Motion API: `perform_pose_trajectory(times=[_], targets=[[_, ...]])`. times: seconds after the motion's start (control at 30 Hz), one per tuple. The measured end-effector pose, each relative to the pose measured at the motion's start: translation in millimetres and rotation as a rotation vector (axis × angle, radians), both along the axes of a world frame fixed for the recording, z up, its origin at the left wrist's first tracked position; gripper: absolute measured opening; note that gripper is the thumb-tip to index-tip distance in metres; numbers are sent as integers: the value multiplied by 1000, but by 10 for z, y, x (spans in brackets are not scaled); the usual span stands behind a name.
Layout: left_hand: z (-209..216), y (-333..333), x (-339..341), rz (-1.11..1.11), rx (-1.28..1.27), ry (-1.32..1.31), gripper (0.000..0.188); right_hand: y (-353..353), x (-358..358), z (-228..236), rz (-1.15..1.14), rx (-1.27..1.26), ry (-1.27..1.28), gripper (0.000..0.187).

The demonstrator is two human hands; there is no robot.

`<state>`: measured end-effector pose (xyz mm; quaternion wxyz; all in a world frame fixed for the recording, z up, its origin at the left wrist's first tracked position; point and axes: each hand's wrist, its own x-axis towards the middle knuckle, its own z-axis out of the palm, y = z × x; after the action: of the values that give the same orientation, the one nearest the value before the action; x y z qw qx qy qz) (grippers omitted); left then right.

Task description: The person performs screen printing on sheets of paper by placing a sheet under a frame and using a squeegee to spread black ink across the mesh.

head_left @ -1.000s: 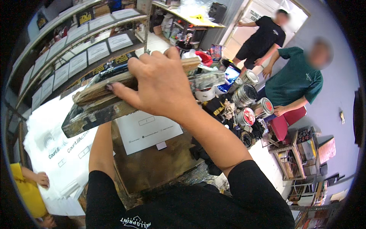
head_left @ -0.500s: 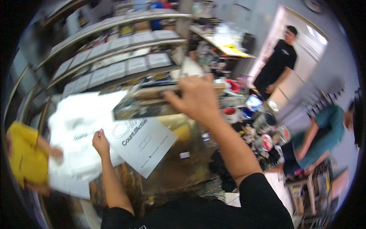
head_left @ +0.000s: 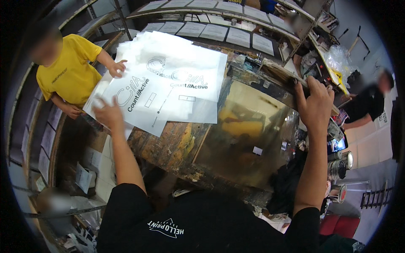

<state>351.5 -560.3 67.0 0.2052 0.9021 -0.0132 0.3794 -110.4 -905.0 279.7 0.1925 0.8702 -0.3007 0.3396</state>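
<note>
Over the near left edge of a loose pile of white printed plastic sheets (head_left: 202,63), my left hand (head_left: 109,114) is blurred, with its fingers apart. Below it lies the top sheet (head_left: 145,111), askew with black lettering; the hand seems to hold nothing. My right hand (head_left: 315,101) grips the edge of a raised wooden frame (head_left: 278,74), like a screen-printing frame, thumb on the near side. In front of the frame is a glossy amber printing surface (head_left: 228,147) bearing a small white square (head_left: 257,150).
A person in yellow (head_left: 69,69) reaches a hand (head_left: 117,68) onto the pile from the left. Racks behind hold rows of printed sheets (head_left: 232,36). At the right are a person in black (head_left: 371,101), paint cans (head_left: 336,168) and a dark cloth (head_left: 287,173).
My left hand carried the printed sheet left onto the pile and its fingers have parted. My right hand still holds the frame. The view has turned, and the yellow-clad person now leans over the pile.
</note>
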Motion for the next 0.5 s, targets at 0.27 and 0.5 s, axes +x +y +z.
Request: perform_pose_trajectory(times=[0.27,0.5], targets=[[-675,-1978,-1637,-1188,855,222,58,-226,54,144,-1,53,21,47],[-821,-2788,-2707,-1800,672,152,53,-205,5,21,41,-55,-44,46]])
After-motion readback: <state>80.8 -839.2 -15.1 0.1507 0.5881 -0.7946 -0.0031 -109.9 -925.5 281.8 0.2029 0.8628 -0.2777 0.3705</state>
